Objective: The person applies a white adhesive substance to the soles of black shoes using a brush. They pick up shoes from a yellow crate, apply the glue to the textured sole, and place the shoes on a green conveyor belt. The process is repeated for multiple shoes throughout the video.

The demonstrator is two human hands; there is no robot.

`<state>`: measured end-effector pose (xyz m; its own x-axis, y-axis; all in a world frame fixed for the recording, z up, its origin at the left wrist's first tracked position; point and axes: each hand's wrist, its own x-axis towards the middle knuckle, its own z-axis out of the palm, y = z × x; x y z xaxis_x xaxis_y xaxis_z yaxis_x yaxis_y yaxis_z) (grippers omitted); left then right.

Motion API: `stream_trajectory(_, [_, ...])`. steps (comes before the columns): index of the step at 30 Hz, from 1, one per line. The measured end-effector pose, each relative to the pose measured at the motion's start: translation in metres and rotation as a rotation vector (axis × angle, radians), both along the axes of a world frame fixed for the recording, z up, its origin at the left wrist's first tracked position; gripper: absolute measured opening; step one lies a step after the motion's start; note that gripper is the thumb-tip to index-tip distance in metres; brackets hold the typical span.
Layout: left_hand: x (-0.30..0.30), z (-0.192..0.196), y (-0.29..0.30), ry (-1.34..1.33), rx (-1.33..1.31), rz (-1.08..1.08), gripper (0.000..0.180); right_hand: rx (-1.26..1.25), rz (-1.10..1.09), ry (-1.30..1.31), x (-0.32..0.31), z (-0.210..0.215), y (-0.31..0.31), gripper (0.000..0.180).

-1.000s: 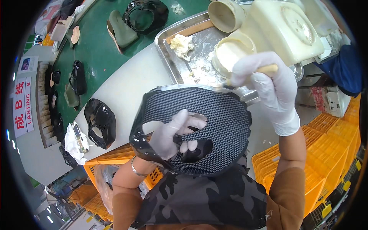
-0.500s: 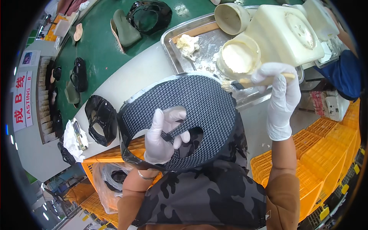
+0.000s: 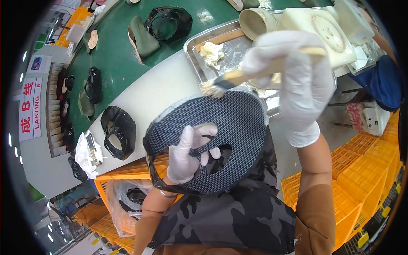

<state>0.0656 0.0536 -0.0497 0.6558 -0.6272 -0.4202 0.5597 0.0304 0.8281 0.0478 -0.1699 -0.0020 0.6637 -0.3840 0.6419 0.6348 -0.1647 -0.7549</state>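
Observation:
A shoe upper (image 3: 248, 131) with dark woven mesh lining and a whitish strip along its far rim is in front of me. My left hand (image 3: 185, 159), in a white glove, reaches through its opening and holds it, thumb and fingers curled over the lining. In my white-gloved right hand (image 3: 293, 76) a wooden-handled brush (image 3: 229, 80) is gripped. Its pale, cream-coated bristles lie at the upper's far rim and seem to touch it. Behind the right hand, a tub of white paste is mostly hidden.
The metal tray (image 3: 193, 66) on the white table carries a paste lump (image 3: 211, 54), a beige cup (image 3: 255, 23) and a large white container (image 3: 297, 21). A glossy black upper (image 3: 118, 132) lies left. Shoe parts sit on the green belt (image 3: 114, 51). Orange crates (image 3: 352, 187) stand right.
My right hand has carried the brush up and left from beside the paste tub to the upper's far rim. The left hand still holds the upper. The whole view has shifted slightly.

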Motion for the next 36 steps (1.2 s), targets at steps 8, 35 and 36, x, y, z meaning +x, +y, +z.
stream_trajectory(8, [0.000,-0.008,0.009,-0.043,-0.036,-0.011,0.061,-0.038,0.029,0.089,-0.010,-0.021,-0.021,0.014])
stream_trajectory(35, [-0.006,-0.013,-0.016,-0.319,-0.030,0.580,0.060,0.249,-0.144,0.268,-0.069,-0.043,0.001,0.022])
stream_trajectory(36, [-0.005,-0.013,-0.018,-0.323,-0.040,0.606,0.060,0.283,-0.112,0.270,-0.071,-0.041,0.001,0.022])
